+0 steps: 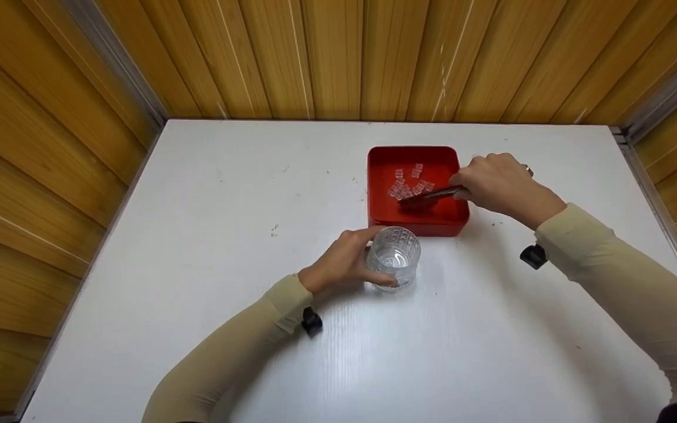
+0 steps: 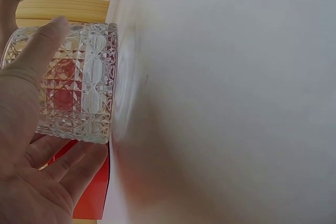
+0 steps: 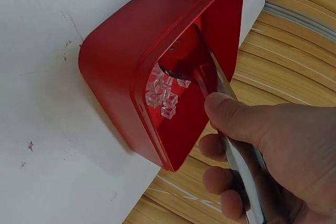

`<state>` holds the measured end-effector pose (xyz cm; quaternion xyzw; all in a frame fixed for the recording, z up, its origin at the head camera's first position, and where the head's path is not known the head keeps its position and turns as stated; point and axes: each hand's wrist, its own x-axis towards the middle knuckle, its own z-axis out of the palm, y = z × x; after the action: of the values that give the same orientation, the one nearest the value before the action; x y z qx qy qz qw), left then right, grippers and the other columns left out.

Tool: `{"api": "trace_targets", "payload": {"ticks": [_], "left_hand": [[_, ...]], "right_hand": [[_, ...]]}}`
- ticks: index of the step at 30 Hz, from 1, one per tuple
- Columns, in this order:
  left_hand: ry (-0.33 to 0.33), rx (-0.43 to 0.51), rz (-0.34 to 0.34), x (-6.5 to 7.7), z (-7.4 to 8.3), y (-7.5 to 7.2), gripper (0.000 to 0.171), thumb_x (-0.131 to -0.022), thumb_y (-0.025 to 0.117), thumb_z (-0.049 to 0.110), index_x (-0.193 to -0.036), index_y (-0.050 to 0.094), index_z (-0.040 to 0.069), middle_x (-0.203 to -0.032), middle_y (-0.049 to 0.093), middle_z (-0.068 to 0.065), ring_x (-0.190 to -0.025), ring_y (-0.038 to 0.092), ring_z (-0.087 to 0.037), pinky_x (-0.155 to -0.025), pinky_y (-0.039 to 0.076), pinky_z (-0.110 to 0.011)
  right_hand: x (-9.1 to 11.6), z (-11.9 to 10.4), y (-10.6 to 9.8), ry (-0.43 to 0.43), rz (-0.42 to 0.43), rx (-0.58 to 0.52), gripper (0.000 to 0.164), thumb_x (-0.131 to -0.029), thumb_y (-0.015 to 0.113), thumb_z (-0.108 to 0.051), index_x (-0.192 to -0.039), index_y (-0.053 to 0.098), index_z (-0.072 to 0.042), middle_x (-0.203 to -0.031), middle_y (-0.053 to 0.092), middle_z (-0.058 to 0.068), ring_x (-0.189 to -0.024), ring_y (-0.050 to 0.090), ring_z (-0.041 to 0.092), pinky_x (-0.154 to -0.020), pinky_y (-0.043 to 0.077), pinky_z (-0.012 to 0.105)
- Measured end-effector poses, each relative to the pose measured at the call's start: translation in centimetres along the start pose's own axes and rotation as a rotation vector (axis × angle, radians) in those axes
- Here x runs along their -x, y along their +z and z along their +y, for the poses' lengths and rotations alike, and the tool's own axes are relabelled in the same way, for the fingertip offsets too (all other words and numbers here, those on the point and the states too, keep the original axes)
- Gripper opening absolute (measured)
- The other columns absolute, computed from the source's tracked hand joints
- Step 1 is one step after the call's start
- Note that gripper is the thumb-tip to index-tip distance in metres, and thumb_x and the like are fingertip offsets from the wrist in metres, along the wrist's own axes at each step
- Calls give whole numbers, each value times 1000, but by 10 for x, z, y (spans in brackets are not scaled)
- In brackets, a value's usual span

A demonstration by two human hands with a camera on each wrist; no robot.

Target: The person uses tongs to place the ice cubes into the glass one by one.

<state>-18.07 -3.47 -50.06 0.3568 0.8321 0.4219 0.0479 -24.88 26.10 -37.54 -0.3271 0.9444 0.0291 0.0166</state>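
**Left hand [image 1: 344, 258] holding a patterned glass [image 1: 396, 264], right hand [image 1: 494, 182] gripping a metal utensil [image 3: 243, 163] inside a red box [image 1: 418, 230]**

The left thumb is lying along the near side of the glass while the other fingers are passing round its far side. The right fingers are curling around the utensil's handle, with the thumb pressing on top.

The glass is clear and short, its wall showing a raised pattern of diamonds and ovals that is catching the light. The utensil is shiny, its handle reflecting the hand and its lower end looking dark red inside the box. Small transparent cubes [image 3: 161, 94] are lying on the box's floor, most of them clustering together.

The glass is standing upright between the left thumb and fingers, just beside the near wall of the box. The utensil is slanting down from the right fingers over the box's right side, its far end sitting next to the cubes; whether it is touching them is hard to tell.

Both forearms are wearing pale sleeves [image 1: 585, 244], with a small black device [image 1: 311, 322] at each wrist. Everything is resting on a white bench [image 1: 409, 364], and yellow wooden planks [image 1: 338, 59] are rising behind it.
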Motion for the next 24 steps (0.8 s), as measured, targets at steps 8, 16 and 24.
{"api": "trace_targets", "payload": {"ticks": [8, 16, 24], "left_hand": [[-1, -3, -3, -1, -1, -1, 86, -68, 96, 42, -139, 60, 9, -123, 72, -2, -112, 67, -12, -98, 50, -20], [-30, -3, -28, -3, 0, -3, 87, -68, 96, 44, -140, 60, 11, -123, 72, 0, -111, 67, -13, -97, 51, -22], [-24, 6, -35, -3, 1, -2, 86, -68, 96, 45, -139, 59, 12, -123, 71, 1, -109, 66, -12, -97, 51, -24]], "right_hand": [[0, 1, -2, 12, -14, 6, 6, -87, 82, -15, -92, 78, -14, -61, 56, 2, -57, 45, 21, -46, 38, 32], [1, 2, -9, 29, -4, 14, 10, -89, 80, -13, -99, 80, -11, -70, 68, 6, -58, 47, 23, -47, 43, 33], [3, 2, -11, 25, 55, 14, 6, -88, 81, -13, -94, 79, -12, -66, 65, 5, -55, 46, 21, -46, 41, 32]]}}
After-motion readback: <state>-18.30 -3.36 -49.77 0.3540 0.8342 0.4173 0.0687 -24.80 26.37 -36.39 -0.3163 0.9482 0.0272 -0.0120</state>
